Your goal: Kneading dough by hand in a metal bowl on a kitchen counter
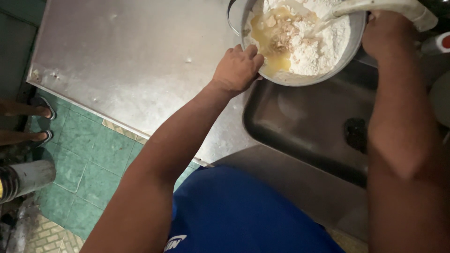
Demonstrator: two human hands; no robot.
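While the metal mixing bowl (300, 77) sits half over the edge of the steel desk (136, 61) and half above the sink (309, 126), the left hand (238, 69) steadies it, its grip curled over the near rim with fingers pressed to the metal. The right hand (385, 33), at the bowl's far right side, has its grip wrapped around a pale flour-dusted container (398, 8) tipped toward the bowl, and a thin stream of liquid runs from it into the flour (323, 42). Judging by the contents, the work looks early: a yellowish pool of liquid (269, 40) lies at the bowl's left side with a few wet clumps beside it, but most of the flour is dry and unmixed, so blending and kneading appear to remain. The bowl's far rim and the container's body are cut off by the top edge, so what the container is stays unclear. Left of the bowl, past the desk edge, another person's feet in sandals (42, 122) stand on green floor tiles (89, 154).
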